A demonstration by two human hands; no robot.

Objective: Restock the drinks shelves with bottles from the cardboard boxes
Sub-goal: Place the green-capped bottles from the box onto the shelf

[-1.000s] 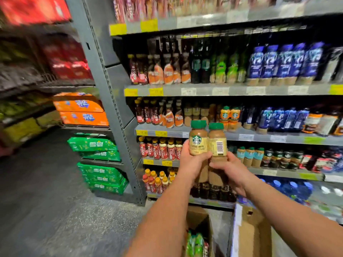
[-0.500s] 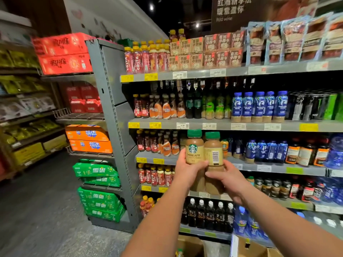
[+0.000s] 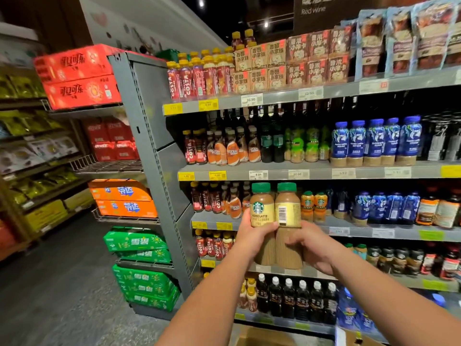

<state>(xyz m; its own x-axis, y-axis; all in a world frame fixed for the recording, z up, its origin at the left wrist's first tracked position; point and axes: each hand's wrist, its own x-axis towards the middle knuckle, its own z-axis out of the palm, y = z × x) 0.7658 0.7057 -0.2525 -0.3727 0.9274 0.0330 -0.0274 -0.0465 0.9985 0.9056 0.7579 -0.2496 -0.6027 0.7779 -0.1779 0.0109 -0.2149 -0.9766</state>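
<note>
Firmly, the left hand [image 3: 252, 239] grips the green-capped logo bottle [image 3: 262, 211] and the right hand [image 3: 314, 248] grips the barcode bottle [image 3: 288, 212], both upright and touching, held in front of the drinks shelf [image 3: 361, 228], above a cardboard box [image 3: 262, 337].

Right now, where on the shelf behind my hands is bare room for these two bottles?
Only a bare front strip of the shelf, before the Costa bottles. The space between the Nescafé bottle and small Starbucks bottles is hidden behind the held cheese latte bottles. Elsewhere crowded.
</note>
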